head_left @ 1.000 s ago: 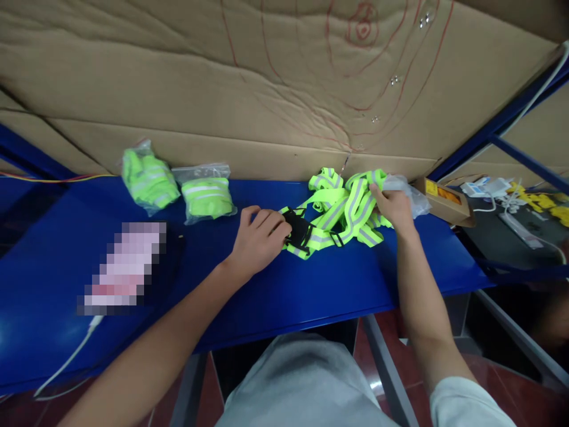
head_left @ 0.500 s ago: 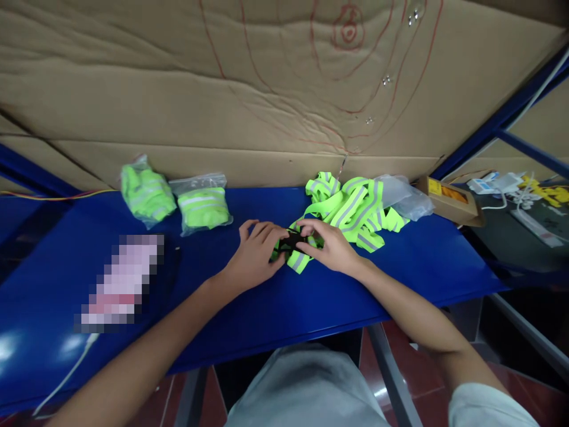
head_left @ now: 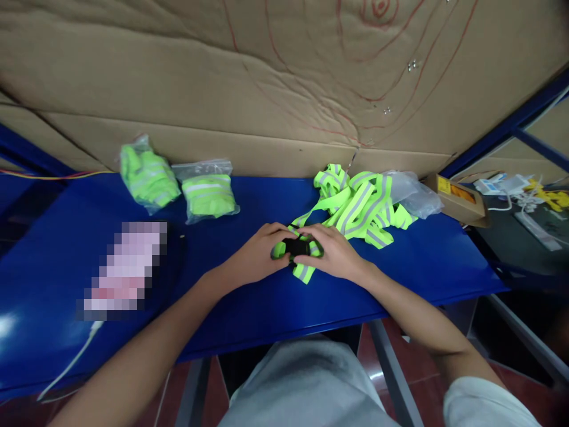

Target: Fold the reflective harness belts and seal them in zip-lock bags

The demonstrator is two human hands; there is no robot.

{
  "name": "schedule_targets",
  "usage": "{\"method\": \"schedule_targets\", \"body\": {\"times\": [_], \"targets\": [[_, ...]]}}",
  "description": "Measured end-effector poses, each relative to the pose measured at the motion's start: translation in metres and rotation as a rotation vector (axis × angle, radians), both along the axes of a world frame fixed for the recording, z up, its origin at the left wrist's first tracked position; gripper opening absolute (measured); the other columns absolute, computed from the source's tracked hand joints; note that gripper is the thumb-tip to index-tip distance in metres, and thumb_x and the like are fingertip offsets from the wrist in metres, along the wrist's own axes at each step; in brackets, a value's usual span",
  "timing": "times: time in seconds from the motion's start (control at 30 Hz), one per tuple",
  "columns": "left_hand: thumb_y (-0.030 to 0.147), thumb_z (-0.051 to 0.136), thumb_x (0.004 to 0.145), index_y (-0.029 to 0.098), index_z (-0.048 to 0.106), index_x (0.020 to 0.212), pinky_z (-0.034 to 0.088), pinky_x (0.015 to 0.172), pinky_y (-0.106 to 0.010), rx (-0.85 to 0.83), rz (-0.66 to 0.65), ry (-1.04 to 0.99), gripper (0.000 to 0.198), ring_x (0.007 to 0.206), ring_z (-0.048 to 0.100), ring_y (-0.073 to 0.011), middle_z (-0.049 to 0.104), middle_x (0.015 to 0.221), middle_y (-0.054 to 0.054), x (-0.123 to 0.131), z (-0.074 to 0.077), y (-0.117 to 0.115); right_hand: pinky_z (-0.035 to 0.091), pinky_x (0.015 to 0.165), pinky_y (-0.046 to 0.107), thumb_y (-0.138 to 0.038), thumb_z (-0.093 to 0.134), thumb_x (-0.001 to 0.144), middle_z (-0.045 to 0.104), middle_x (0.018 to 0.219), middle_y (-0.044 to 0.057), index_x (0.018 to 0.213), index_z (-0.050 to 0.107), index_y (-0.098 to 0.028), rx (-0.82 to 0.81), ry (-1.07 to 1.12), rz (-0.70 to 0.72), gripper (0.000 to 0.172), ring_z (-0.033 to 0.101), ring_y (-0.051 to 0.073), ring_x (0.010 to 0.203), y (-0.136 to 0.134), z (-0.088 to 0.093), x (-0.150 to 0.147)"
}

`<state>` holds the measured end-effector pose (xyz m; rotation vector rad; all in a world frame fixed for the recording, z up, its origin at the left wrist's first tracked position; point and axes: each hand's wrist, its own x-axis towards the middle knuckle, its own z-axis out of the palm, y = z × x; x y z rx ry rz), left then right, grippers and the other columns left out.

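As left hand curls, right hand matches; both grip buckle.

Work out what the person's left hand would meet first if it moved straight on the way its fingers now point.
Probably the black buckle: it lies right in front of the left hand, perhaps touching, though depth is unclear. Beyond it along that line comes the right hand.
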<state>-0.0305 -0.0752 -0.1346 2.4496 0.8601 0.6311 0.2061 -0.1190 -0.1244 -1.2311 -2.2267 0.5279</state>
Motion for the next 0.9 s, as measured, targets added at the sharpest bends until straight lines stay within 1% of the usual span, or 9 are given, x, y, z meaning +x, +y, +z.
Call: {"method": "schedule_targets", "body": {"times": [0.1, 0.23, 0.3, 0.5, 0.6, 0.7, 0.8, 0.83, 0.9], "targets": [[0.022, 0.069, 0.087, 0.024, 0.067, 0.119, 0.055, 0.099, -0.038, 0.081, -0.032, 0.074, 0.032, 0.114, 0.065, -0.0236, 0.067, 0.121, -0.006, -0.003, 0.001, -0.003, 0.051, 0.097, 0.048, -0.058, 0.070, 0.092, 0.073, 0.125, 0.016, 0.136, 0.060, -0.019, 0.014, -0.187, 0.041, 0.060, 0.069, 0.034, 0.114, -0.001, -0.002, -0.001], [0.024, 0.070, 0.090, 0.024, 0.068, 0.124, 0.053, 0.083, -0.038, 0.345, -0.030, 0.277, 0.034, 0.101, 0.069, -0.0258, 0.070, 0.118, -0.008, -0.003, 0.012, -0.011, 0.047, 0.097, 0.047, -0.060, 0.062, 0.096, 0.075, 0.116, 0.017, 0.134, 0.062, -0.014, 0.109, -0.321, 0.070, 0.060, 0.068, 0.033, 0.111, -0.006, 0.000, -0.002], [0.024, 0.069, 0.091, 0.021, 0.070, 0.119, 0.049, 0.078, -0.038, 0.452, -0.045, 0.354, 0.028, 0.093, 0.070, -0.0258, 0.072, 0.111, -0.009, -0.001, 0.018, -0.014, 0.045, 0.095, 0.047, -0.061, 0.059, 0.098, 0.075, 0.114, 0.017, 0.134, 0.063, -0.012, 0.152, -0.415, 0.046, 0.061, 0.068, 0.034, 0.109, -0.010, 0.005, -0.006], [0.025, 0.068, 0.092, 0.017, 0.072, 0.099, 0.043, 0.070, -0.038, 0.550, -0.073, 0.433, 0.011, 0.079, 0.069, -0.0251, 0.073, 0.095, -0.009, 0.007, 0.029, -0.007, 0.044, 0.092, 0.051, -0.049, 0.061, 0.100, 0.072, 0.111, 0.023, 0.133, 0.061, -0.006, 0.144, -0.584, -0.187, 0.055, 0.066, 0.037, 0.104, -0.023, 0.017, -0.039], [0.025, 0.066, 0.093, 0.016, 0.071, 0.102, 0.046, 0.070, -0.040, 0.568, -0.042, 0.443, 0.014, 0.083, 0.071, -0.0277, 0.074, 0.099, -0.010, 0.007, 0.036, -0.007, 0.046, 0.090, 0.050, -0.033, 0.067, 0.094, 0.069, 0.113, 0.023, 0.126, 0.060, -0.007, 0.064, -0.577, -0.263, 0.042, 0.065, 0.037, 0.102, -0.022, 0.022, -0.045], [0.027, 0.065, 0.095, 0.018, 0.069, 0.110, 0.054, 0.079, -0.042, 0.516, 0.115, 0.299, 0.018, 0.094, 0.073, -0.0295, 0.075, 0.113, -0.010, -0.005, 0.048, -0.007, 0.048, 0.090, 0.048, -0.022, 0.066, 0.085, 0.064, 0.115, 0.020, 0.118, 0.058, -0.010, -0.027, -0.428, -0.271, 0.036, 0.063, 0.035, 0.104, -0.020, 0.030, -0.025], [0.032, 0.063, 0.098, 0.017, 0.064, 0.121, 0.057, 0.095, -0.044, 0.401, 0.335, 0.000, 0.028, 0.106, 0.073, -0.0269, 0.075, 0.122, -0.010, -0.032, 0.064, -0.003, 0.050, 0.085, 0.043, -0.028, 0.068, 0.082, 0.063, 0.106, 0.013, 0.113, 0.053, -0.017, -0.070, -0.129, -0.280, 0.036, 0.061, 0.028, 0.095, -0.019, 0.042, 0.018], [0.034, 0.060, 0.100, 0.016, 0.060, 0.127, 0.058, 0.098, -0.043, 0.373, 0.379, -0.078, 0.032, 0.107, 0.073, -0.0237, 0.074, 0.124, -0.010, -0.042, 0.070, 0.000, 0.050, 0.082, 0.041, -0.030, 0.067, 0.082, 0.062, 0.103, 0.010, 0.111, 0.051, -0.018, -0.057, -0.024, -0.310, 0.036, 0.060, 0.026, 0.090, -0.019, 0.048, 0.036], [0.040, 0.063, 0.100, 0.017, 0.060, 0.126, 0.059, 0.097, -0.042, 0.214, 0.451, -0.397, 0.036, 0.106, 0.072, -0.0189, 0.073, 0.127, -0.008, -0.063, 0.081, 0.010, 0.051, 0.084, 0.038, -0.029, 0.065, 0.083, 0.062, 0.102, 0.007, 0.108, 0.052, -0.021, 0.049, 0.163, -0.381, 0.029, 0.059, 0.022, 0.089, -0.019, 0.060, 0.075]]}}
